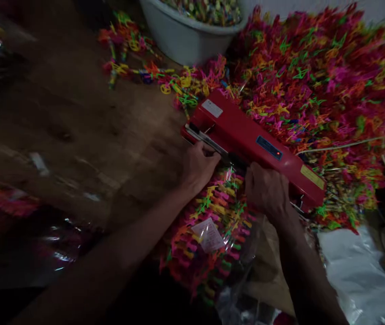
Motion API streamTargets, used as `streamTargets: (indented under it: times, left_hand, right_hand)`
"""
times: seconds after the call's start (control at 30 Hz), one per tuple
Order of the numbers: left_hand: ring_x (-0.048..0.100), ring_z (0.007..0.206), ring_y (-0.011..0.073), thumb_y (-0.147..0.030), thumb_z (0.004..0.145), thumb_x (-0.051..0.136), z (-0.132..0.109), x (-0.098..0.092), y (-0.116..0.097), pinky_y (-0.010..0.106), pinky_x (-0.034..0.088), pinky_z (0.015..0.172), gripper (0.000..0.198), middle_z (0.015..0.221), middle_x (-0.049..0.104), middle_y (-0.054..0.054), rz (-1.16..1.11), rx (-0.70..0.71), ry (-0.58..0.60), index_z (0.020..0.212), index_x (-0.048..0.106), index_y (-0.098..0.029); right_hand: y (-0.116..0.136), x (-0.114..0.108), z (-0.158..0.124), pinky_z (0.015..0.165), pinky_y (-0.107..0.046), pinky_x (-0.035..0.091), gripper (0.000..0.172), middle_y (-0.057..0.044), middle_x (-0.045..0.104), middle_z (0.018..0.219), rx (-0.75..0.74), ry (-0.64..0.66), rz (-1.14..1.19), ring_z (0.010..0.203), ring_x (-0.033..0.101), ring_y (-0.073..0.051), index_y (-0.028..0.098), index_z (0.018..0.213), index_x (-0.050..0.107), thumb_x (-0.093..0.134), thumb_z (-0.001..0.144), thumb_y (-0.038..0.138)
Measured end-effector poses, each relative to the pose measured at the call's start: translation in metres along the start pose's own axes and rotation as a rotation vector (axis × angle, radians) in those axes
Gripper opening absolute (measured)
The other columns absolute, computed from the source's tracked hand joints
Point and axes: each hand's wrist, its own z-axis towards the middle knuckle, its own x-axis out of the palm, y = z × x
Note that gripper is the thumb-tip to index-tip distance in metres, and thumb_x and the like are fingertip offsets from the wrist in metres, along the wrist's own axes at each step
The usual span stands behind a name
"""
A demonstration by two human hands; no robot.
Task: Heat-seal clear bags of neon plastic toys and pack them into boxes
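Note:
A red heat sealer point(236, 128) with a small lit red light lies slantwise on the wooden surface. A clear plastic bag point(209, 234) packed with bright plastic pieces, a white paper slip inside, lies below it, its upper end at the sealer's front edge. My left hand point(199, 167) is closed with fingertips pinched at that edge, by the bag's upper left corner. On the other side, my right hand point(269, 189) is closed in a fist against the sealer's front, at the bag's upper right corner. The fingers partly hide the bag's mouth.
A large heap of colourful plastic pieces point(314, 76) lies behind the sealer. Beside it stands a grey tub point(192, 40) filled with small pieces. A white cord point(341, 146) runs off right. White plastic bags point(358, 271) lie at lower right, filled bags point(57, 243) at lower left.

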Motion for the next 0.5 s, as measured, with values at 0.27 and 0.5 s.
streamTargets:
  times: [0.27,0.5]
  left_hand:
    - [0.063,0.073,0.0175,-0.020,0.084,0.065,-0.009,-0.018,-0.005,0.030,0.043,0.073,0.003,0.081,0.071,0.004,0.246,0.083,0.025,0.083,0.066,-0.017]
    - [0.062,0.069,0.0201,-0.033,0.089,0.058,-0.008,-0.023,0.010,0.030,0.039,0.064,0.029,0.069,0.068,0.004,0.216,-0.013,0.290,0.067,0.069,-0.018]
  right_hand:
    - [0.008,-0.007,0.003,0.064,-0.029,0.039,0.033,-0.016,0.075,0.086,0.039,0.085,-0.029,0.080,0.075,-0.029,0.016,0.101,0.070,0.039,0.107,0.024]
    - [0.011,-0.007,0.001,0.073,-0.031,0.047,0.034,-0.017,0.076,0.093,0.045,0.059,0.014,0.087,0.076,-0.030,0.016,0.105,0.073,0.040,0.106,0.021]
